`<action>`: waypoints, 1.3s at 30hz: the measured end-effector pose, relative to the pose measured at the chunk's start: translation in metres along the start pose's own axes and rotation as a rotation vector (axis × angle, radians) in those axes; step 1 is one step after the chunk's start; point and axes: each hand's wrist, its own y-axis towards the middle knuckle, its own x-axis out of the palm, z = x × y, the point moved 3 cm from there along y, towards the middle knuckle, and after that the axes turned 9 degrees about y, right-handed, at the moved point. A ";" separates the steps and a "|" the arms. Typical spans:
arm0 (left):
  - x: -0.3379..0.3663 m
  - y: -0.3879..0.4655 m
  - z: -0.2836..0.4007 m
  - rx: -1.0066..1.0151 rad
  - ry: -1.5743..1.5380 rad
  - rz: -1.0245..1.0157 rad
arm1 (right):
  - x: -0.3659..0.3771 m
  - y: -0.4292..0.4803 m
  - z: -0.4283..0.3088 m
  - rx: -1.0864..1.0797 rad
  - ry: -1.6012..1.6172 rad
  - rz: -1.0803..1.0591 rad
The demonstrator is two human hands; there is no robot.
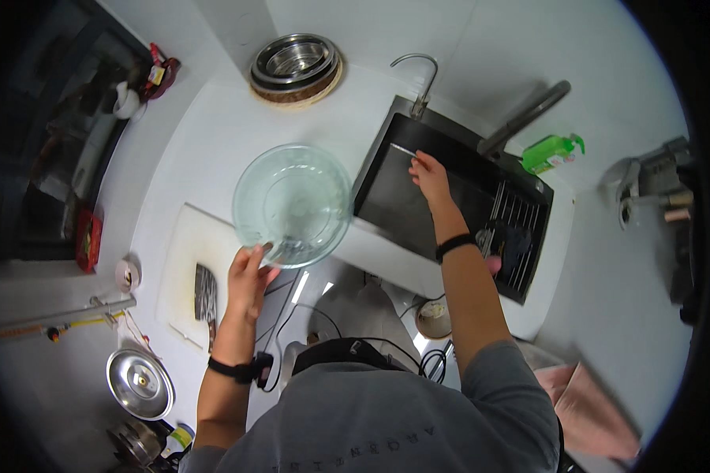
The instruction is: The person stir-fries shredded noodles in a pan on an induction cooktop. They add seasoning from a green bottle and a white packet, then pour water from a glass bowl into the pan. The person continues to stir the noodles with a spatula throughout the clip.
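Observation:
My left hand (247, 284) grips the near rim of a clear greenish basin (296, 177), thumb inside the edge. A small dark piece shows at its fingertips, too unclear to name. The basin is above the white counter at the sink's left edge, with a glossy clear patch near its lower rim. Over the black sink (384, 195), my right hand (431, 177) pinches a thin, pale, shiny strip (403, 150); its kind cannot be made out. Left of the basin, a cleaver (205, 292) lies on a white cutting board (180, 245), apart from my left hand.
Stacked metal bowls (296, 62) stand on the back counter. A curved faucet (526, 118) and a slim spout (429, 74) rise behind the sink. A green pump bottle (549, 155) stands at its corner. A wire rack (518, 219) spans its right side. A metal lid (140, 384) is at left.

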 end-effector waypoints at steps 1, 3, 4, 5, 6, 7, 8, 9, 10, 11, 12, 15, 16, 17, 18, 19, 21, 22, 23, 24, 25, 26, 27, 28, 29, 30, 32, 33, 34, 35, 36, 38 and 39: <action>0.029 0.025 0.008 -0.020 0.022 0.008 | 0.003 0.029 -0.004 0.022 0.023 0.051; 0.081 0.074 0.025 -0.002 0.054 0.011 | 0.006 0.075 -0.011 0.040 0.054 0.125; 0.102 0.096 0.033 0.014 0.047 0.010 | 0.007 0.092 -0.013 0.041 0.063 0.150; 0.122 0.115 0.039 0.033 0.046 0.010 | 0.009 0.105 -0.013 0.022 0.072 0.169; 0.138 0.134 0.044 0.027 0.022 0.018 | 0.010 0.115 -0.013 0.016 0.132 0.156; 0.152 0.150 0.048 0.013 -0.001 0.032 | 0.010 0.121 -0.011 0.029 0.156 0.161; 0.165 0.162 0.051 0.030 -0.014 0.032 | 0.011 0.127 -0.009 0.000 0.190 0.143; 0.175 0.172 0.054 0.034 -0.012 0.027 | 0.011 0.130 -0.007 -0.008 0.215 0.147; 0.185 0.182 0.056 0.038 -0.013 0.022 | 0.011 0.132 -0.004 -0.028 0.214 0.165; 0.193 0.190 0.058 0.042 -0.015 0.017 | 0.013 0.134 -0.002 -0.073 0.238 0.117; 0.200 0.196 0.059 0.042 -0.018 0.015 | 0.014 0.134 0.001 -0.068 0.253 0.096; 0.217 0.208 0.060 0.062 -0.072 0.007 | 0.016 0.135 0.006 -0.037 0.254 0.058; 0.220 0.210 0.058 0.055 -0.072 0.015 | 0.017 0.135 0.007 -0.025 0.271 0.050; 0.223 0.211 0.057 0.051 -0.073 0.025 | 0.018 0.134 0.006 -0.033 0.295 0.038; 0.224 0.212 0.056 0.049 -0.073 0.036 | 0.019 0.134 0.006 -0.011 0.293 0.036; 0.225 0.214 0.055 0.049 -0.079 0.032 | 0.020 0.133 0.005 -0.007 0.299 0.031; 0.224 0.216 0.054 0.049 -0.088 0.025 | 0.022 0.131 0.002 0.002 0.306 0.024; 0.223 0.218 0.054 0.053 -0.096 0.018 | 0.023 0.130 0.002 0.006 0.307 0.021; 0.222 0.219 0.053 0.058 -0.105 0.013 | 0.025 0.129 0.001 0.010 0.308 0.017; 0.221 0.220 0.052 0.045 -0.108 0.017 | 0.026 0.128 0.001 0.009 0.319 0.016; 0.221 0.221 0.052 0.037 -0.121 -0.012 | 0.028 0.128 0.001 0.007 0.329 0.015; 0.222 0.223 0.051 0.013 -0.129 -0.031 | 0.029 0.128 0.002 0.005 0.338 0.012; 0.222 0.225 0.050 -0.003 -0.141 -0.054 | 0.031 0.129 0.003 0.016 0.346 0.017; 0.224 0.227 0.048 -0.037 -0.166 -0.089 | 0.032 0.130 0.005 0.028 0.353 0.020; 0.225 0.228 0.047 -0.063 -0.196 -0.128 | 0.033 0.131 0.006 0.040 0.360 0.023; 0.226 0.229 0.046 -0.088 -0.227 -0.167 | 0.033 0.133 0.008 0.060 0.363 0.029; 0.228 0.231 0.043 -0.143 -0.208 -0.192 | 0.033 0.136 0.012 0.113 0.375 0.040; 0.228 0.231 0.042 -0.174 -0.199 -0.199 | 0.032 0.137 0.013 0.126 0.375 0.046; 0.230 0.232 0.040 -0.169 -0.205 -0.195 | 0.032 0.138 0.015 0.150 0.381 0.051; 0.231 0.232 0.039 -0.168 -0.210 -0.186 | 0.031 0.139 0.016 0.184 0.400 0.066; 0.233 0.233 0.037 -0.166 -0.215 -0.176 | 0.032 0.139 0.015 0.161 0.378 0.033; 0.239 0.234 0.035 -0.115 -0.244 -0.165 | 0.032 0.138 0.014 0.158 0.359 0.021; 0.242 0.234 0.034 -0.089 -0.258 -0.160 | 0.033 0.137 0.012 0.132 0.357 0.004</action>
